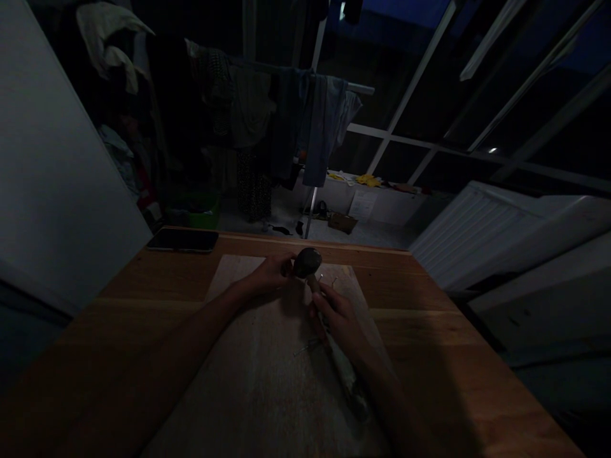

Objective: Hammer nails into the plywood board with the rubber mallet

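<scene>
The right hand [337, 313] had its grip wrapped around the handle of a dark-headed hammer [308, 262], its head above the far part of the board [258, 381]. The left hand [270, 273], over the board's far left part, curled its fingers beside that head; whether its grip held anything, I could not tell. Thin nail-like pieces [334, 281] showed near the board's far right corner.

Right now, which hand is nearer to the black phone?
Left. The left hand is to the right of the black phone, beside the tool's dark head; the right hand is farther right, gripping the handle.
</scene>
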### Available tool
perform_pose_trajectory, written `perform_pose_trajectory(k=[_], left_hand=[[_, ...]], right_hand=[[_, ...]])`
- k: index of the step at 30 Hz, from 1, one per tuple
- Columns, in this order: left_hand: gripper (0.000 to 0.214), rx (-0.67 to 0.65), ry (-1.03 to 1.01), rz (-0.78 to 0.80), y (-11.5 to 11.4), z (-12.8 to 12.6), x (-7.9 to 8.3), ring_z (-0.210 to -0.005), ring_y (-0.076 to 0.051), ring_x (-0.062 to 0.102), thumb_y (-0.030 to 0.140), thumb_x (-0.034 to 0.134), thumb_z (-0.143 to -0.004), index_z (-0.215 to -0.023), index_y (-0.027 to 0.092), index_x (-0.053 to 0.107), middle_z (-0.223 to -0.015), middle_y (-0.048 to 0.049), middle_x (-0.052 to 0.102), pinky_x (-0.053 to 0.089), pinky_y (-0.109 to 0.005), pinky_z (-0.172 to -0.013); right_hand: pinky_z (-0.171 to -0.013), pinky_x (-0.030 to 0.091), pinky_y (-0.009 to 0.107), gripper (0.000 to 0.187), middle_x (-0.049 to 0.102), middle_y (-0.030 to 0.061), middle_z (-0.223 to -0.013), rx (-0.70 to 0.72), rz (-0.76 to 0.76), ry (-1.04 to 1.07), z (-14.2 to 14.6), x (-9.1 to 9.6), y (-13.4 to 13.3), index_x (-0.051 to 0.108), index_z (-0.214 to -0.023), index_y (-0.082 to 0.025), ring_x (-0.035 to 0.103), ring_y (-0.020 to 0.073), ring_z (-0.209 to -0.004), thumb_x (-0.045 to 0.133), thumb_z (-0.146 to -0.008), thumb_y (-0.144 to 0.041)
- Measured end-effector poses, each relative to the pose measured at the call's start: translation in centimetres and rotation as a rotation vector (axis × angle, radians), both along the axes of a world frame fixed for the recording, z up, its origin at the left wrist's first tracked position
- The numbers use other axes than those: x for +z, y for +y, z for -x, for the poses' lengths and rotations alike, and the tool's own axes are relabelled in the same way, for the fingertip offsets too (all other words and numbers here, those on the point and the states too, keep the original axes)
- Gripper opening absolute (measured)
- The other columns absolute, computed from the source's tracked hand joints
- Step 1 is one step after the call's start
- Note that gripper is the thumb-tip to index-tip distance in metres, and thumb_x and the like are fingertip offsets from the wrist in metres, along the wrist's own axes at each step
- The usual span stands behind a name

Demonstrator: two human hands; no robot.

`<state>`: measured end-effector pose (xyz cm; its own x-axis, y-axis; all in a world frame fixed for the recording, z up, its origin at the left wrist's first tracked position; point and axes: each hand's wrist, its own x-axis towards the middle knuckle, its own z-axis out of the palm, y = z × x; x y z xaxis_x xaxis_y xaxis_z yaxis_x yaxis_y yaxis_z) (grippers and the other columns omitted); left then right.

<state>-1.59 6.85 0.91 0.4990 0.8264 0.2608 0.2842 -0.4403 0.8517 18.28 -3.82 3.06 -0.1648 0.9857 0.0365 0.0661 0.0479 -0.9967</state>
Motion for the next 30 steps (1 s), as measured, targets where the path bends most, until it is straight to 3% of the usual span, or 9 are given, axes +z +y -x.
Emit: perform_pose_trajectory(k=[4, 8, 10, 13, 16, 20, 25, 30], left_hand=[[0.044, -0.018, 0.060, -0.014, -0.1, 0.7, 0.9, -0.083, -0.017, 0.060, 0.020, 0.071, -0.074, -0.117, 0.019, 0.063, -0.100, -0.0034, 0.067, 0.047, -0.028, -0.074], [0.018, 0.011, 0.193, -0.081, -1.2, 0.8, 3.8, -0.079, -0.016, 0.057, 0.025, 0.069, -0.080, -0.096, 0.020, 0.064, -0.091, -0.0019, 0.064, 0.044, -0.026, -0.068], [0.006, -0.138, 0.311, -0.121, -2.5, -0.1, 5.5, -0.074, -0.015, 0.057, 0.025, 0.065, -0.084, -0.084, 0.019, 0.064, -0.083, -0.0012, 0.064, 0.043, -0.026, -0.067], [0.004, -0.422, 0.476, -0.187, -4.9, -2.2, 7.0, -0.076, -0.015, 0.061, 0.022, 0.066, -0.083, -0.084, 0.018, 0.068, -0.087, -0.0025, 0.068, 0.044, -0.027, -0.067], [0.008, -0.478, 0.638, -0.246, -7.0, -4.0, 6.9, -0.073, -0.018, 0.062, 0.024, 0.070, -0.082, -0.078, 0.017, 0.069, -0.087, -0.0050, 0.070, 0.045, -0.029, -0.063], [0.006, -0.517, 0.732, -0.228, -8.1, -4.9, 6.1, -0.076, -0.019, 0.064, 0.022, 0.070, -0.082, -0.079, 0.018, 0.070, -0.092, -0.0059, 0.072, 0.049, -0.030, -0.066], [0.012, -0.507, 0.735, -0.231, -8.0, -5.0, 5.9, -0.081, -0.023, 0.065, 0.015, 0.074, -0.077, -0.087, 0.020, 0.072, -0.095, -0.0066, 0.072, 0.050, -0.033, -0.069], [0.014, -0.391, 0.620, -0.207, -6.1, -3.1, 6.7, -0.067, -0.020, 0.058, 0.008, 0.070, -0.072, -0.070, 0.021, 0.065, -0.077, -0.0027, 0.066, 0.043, -0.032, -0.063]], right_hand=[[-0.036, 0.036, 0.021, 0.043, 0.063, -0.0042, -0.062, 0.000, 0.061, 0.049, -0.4, 0.4, 0.0, 0.069, -0.105, -0.018, 0.049, 0.0099, -0.040, 0.072, -0.083, -0.055], [-0.028, 0.034, 0.022, 0.041, 0.061, -0.0059, -0.063, -0.074, 0.085, 0.162, -0.9, 1.2, -0.2, 0.065, -0.090, -0.020, 0.044, 0.0081, -0.032, 0.074, -0.080, -0.059], [-0.027, 0.034, 0.021, 0.040, 0.059, -0.0066, -0.059, -0.109, 0.090, 0.210, -1.1, 1.4, -0.2, 0.062, -0.081, -0.021, 0.044, 0.0082, -0.031, 0.076, -0.078, -0.059], [-0.027, 0.034, 0.020, 0.039, 0.056, -0.0073, -0.054, -0.140, 0.081, 0.241, -1.5, 1.4, -0.1, 0.062, -0.077, -0.022, 0.044, 0.0079, -0.030, 0.077, -0.078, -0.058], [-0.028, 0.034, 0.020, 0.038, 0.055, -0.0076, -0.050, -0.150, 0.078, 0.237, -1.6, 1.3, 0.0, 0.063, -0.077, -0.021, 0.042, 0.0075, -0.029, 0.076, -0.079, -0.057], [-0.028, 0.032, 0.020, 0.040, 0.055, -0.0074, -0.049, -0.151, 0.078, 0.229, -1.3, 1.3, -0.1, 0.062, -0.076, -0.022, 0.041, 0.0074, -0.028, 0.076, -0.078, -0.059], [-0.028, 0.031, 0.020, 0.043, 0.055, -0.0068, -0.050, -0.129, 0.084, 0.195, -1.1, 1.6, -0.3, 0.060, -0.072, -0.021, 0.041, 0.0068, -0.028, 0.075, -0.079, -0.061], [-0.029, 0.034, 0.021, 0.040, 0.056, -0.0064, -0.052, -0.138, 0.079, 0.194, -1.2, 1.6, -0.3, 0.061, -0.074, -0.021, 0.043, 0.0078, -0.031, 0.074, -0.079, -0.059]])
